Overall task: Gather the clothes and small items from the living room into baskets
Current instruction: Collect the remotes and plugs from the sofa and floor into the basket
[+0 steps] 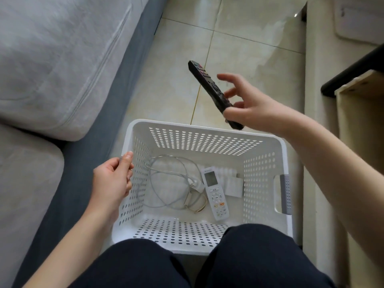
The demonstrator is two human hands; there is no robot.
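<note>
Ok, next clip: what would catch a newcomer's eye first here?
The black remote, pinched at its near end by the right hand above the far rim of the white perforated basket. Next, the basket's contents: a white remote beside a coiled white cable. The left hand grips the basket's left rim.

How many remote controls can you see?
2. The black remote is held in the right hand, above the far rim of the white basket. The white remote lies on the basket floor beside a coiled cable. None seems hidden.
</note>
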